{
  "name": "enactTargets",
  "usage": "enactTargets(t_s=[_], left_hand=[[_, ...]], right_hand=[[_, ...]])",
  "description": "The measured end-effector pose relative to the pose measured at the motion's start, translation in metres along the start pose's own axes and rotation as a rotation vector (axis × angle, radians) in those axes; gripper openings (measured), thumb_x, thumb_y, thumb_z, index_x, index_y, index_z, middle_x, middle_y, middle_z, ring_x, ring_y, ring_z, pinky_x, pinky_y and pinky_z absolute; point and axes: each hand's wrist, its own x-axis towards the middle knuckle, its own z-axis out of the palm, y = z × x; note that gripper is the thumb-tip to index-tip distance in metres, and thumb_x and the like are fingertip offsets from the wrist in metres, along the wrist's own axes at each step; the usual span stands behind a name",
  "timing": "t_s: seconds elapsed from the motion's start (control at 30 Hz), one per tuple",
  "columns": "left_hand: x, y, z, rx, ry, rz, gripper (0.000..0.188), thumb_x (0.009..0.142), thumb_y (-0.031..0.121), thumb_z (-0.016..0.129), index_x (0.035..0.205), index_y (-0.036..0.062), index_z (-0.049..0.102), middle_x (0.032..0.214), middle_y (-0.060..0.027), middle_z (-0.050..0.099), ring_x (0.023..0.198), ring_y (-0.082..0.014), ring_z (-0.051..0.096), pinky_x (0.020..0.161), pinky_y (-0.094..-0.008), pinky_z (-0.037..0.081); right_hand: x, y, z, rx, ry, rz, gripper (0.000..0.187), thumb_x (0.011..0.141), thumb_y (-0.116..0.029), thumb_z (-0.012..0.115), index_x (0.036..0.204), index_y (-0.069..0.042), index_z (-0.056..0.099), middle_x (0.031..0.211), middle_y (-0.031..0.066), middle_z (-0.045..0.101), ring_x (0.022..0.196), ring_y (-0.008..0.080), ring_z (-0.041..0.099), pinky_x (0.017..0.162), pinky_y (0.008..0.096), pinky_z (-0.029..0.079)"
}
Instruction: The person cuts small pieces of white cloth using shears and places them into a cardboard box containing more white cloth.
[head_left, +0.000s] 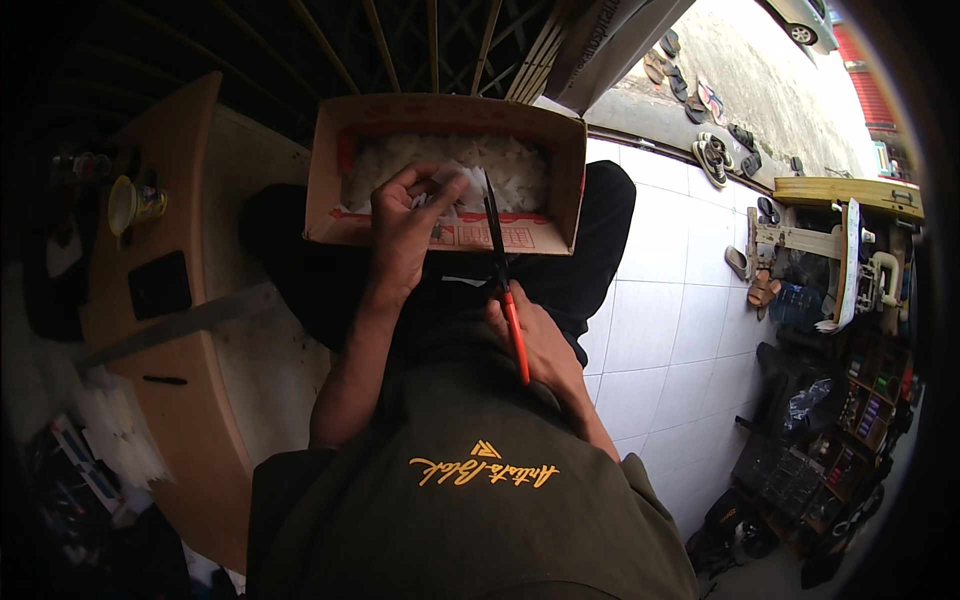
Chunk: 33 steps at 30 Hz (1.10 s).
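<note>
My left hand [400, 225] is over the cardboard box [330, 190], with its thumb and fingers pinched on a thin, whitish, see-through scrap [465, 182]. Whether that scrap is cloth or plastic I cannot tell. Lower and to the right, my right hand [545, 345] grips a pair of scissors [516, 335] with orange-red handles and dark blades. The blades point up and away from me, their tips close beside the scrap's right edge. Many small white pieces [510, 160] fill the box, which rests at my lap between my knees.
On the left stands a wooden table [185, 400] bearing a dark phone [160, 285], a yellow-rimmed cup [125, 205] and a dark pen [165, 380]. A folding metal gate [435, 50] is just behind the box. A sewing machine [885, 275] and footwear [712, 158] lie to the right.
</note>
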Motion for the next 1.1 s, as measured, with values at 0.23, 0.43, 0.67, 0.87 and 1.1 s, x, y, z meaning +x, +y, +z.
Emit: enactTargets(t_s=[0.23,0.43,0.67,0.87,1.1], left_hand=[[-0.006,0.007,0.005,0.084,-0.074,0.008,0.015,0.085,0.003,0.075,0.099,0.0015,0.069,0.089,-0.0037,0.071,0.077,-0.0068,0.066,0.068,-0.0195,0.05],[-0.004,0.014,0.001,0.233,-0.053,-0.006,0.018,0.084,-0.001,0.074,0.1,-0.0024,0.066,0.085,-0.0072,0.072,0.073,-0.01,0.069,0.065,-0.0211,0.054],[0.004,0.019,-0.004,0.269,-0.086,-0.05,0.02,0.083,-0.003,0.074,0.099,-0.0054,0.063,0.081,-0.0105,0.072,0.071,-0.0135,0.071,0.061,-0.023,0.056],[0.006,0.014,-0.007,0.24,-0.102,-0.018,0.015,0.082,-0.003,0.075,0.093,-0.0038,0.066,0.081,-0.0111,0.072,0.071,-0.0145,0.071,0.059,-0.0229,0.056],[0.006,0.02,-0.004,0.216,-0.003,-0.11,0.016,0.081,-0.004,0.075,0.094,-0.0043,0.066,0.084,-0.0128,0.073,0.068,-0.0158,0.072,0.052,-0.0238,0.058]], right_hand=[[0.003,-0.009,-0.005,-0.038,0.02,0.024,0.072,0.095,-0.065,0.044,0.114,0.004,0.046,0.089,0.0316,0.064,0.093,0.0512,0.061,0.08,0.053,0.046],[0.005,-0.01,-0.011,-0.04,0.051,0.031,0.072,0.093,-0.067,0.044,0.112,0.002,0.051,0.087,0.0299,0.065,0.091,0.0499,0.062,0.08,0.0525,0.046],[0.006,-0.011,-0.016,-0.052,0.075,0.039,0.07,0.091,-0.067,0.048,0.104,0.001,0.058,0.083,0.0261,0.065,0.088,0.0473,0.063,0.079,0.0507,0.047],[0.007,-0.012,-0.017,-0.052,0.107,0.055,0.068,0.088,-0.066,0.055,0.094,0.001,0.065,0.072,0.0216,0.063,0.079,0.0412,0.064,0.074,0.047,0.047],[0.008,-0.011,-0.02,-0.114,0.138,0.05,0.069,0.084,-0.068,0.06,0.086,0.001,0.067,0.061,0.0179,0.058,0.068,0.0368,0.063,0.068,0.0431,0.047]])
